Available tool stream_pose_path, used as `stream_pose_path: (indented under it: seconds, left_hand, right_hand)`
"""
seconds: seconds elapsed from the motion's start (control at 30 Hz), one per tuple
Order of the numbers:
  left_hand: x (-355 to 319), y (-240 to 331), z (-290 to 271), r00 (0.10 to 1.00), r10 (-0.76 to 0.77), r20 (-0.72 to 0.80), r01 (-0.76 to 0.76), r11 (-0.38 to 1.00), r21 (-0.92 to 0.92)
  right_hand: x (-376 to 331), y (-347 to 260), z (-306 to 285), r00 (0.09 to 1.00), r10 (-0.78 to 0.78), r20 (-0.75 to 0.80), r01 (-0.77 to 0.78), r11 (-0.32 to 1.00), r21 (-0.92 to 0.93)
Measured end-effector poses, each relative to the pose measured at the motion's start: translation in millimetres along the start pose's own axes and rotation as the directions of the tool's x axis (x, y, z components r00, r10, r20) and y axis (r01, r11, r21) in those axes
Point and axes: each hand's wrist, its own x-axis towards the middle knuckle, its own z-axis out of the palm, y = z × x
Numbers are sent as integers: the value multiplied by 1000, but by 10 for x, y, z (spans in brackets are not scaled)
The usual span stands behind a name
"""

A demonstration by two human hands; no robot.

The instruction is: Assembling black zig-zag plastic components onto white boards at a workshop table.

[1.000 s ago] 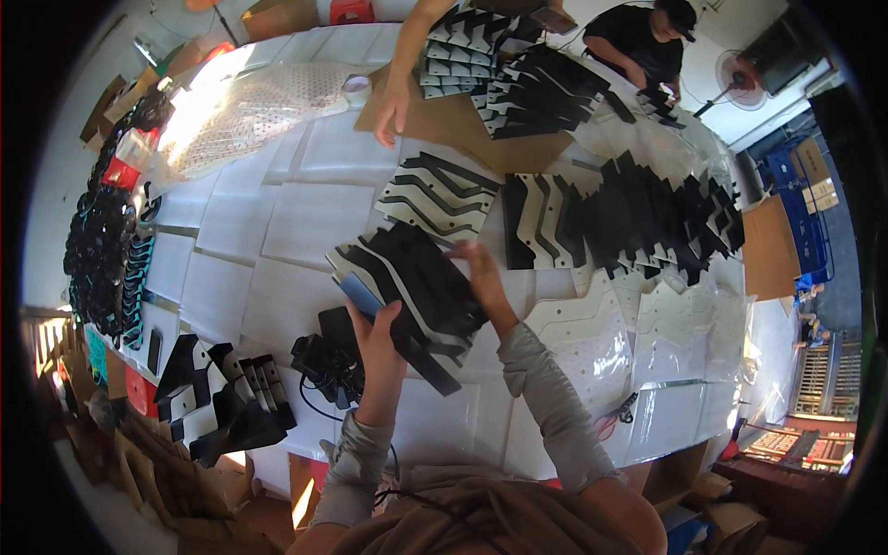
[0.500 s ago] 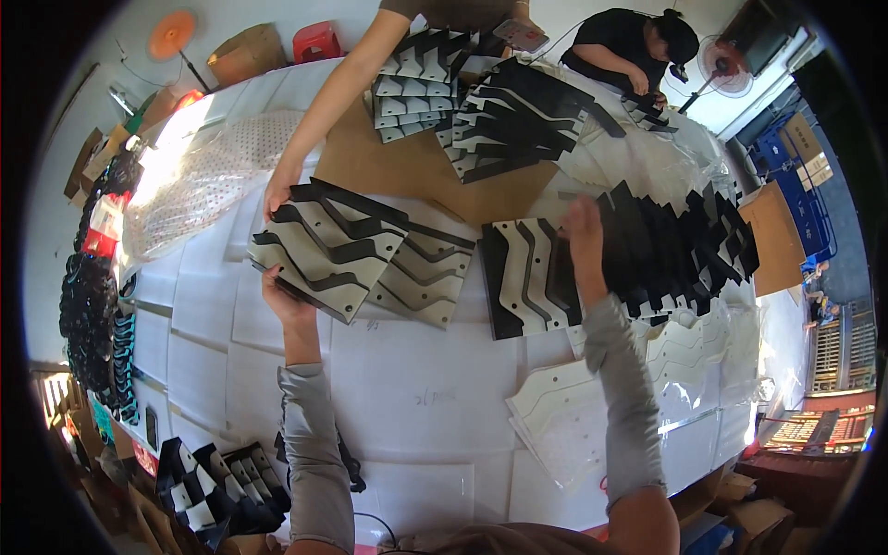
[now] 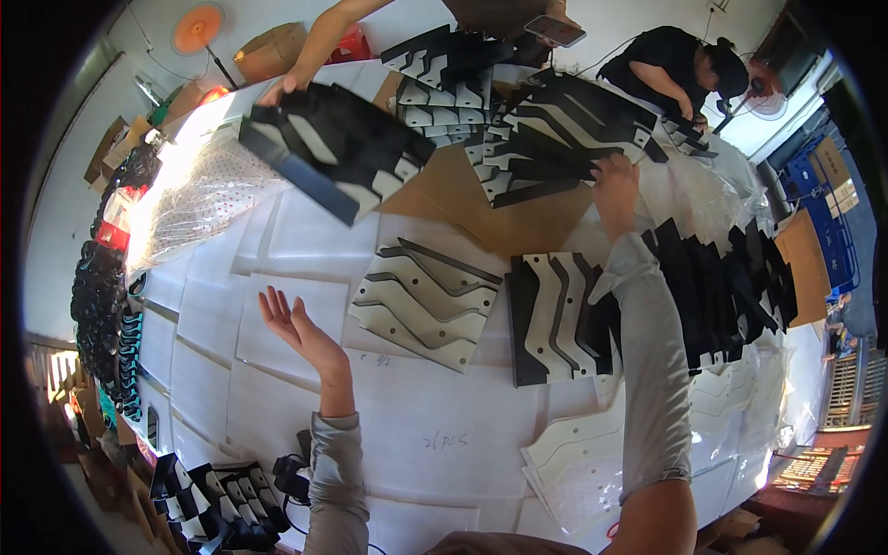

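Tabletop panels (image 3: 585, 115), rear carton (image 3: 268, 55), contents unclear

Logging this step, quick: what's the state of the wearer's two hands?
Left hand: open, fingers spread, holding nothing.
Right hand: fingers curled at the edge of the black-and-white zigzag panels; whether gripping cannot be told.

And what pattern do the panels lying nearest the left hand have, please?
The panels are pale with dark wavy bands, clearest in the head view.

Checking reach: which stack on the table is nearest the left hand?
The central wavy-striped cream stack, just right of the left hand; the others lie farther.
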Motion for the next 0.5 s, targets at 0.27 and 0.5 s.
stream_pose_path:
  seconds: [0.27,0.5]
  left_hand:
    - [-1061,877,847,746,-267,610,551,762,-341]
    - [-1668,1733,554,670,-301,678,680,615,-399]
  right_hand:
    - [-1427,-1095,-1645,975,-19,-220,71,971,230]
    - [-2092,-1640,-2593,956,109,-272,-25,955,297]
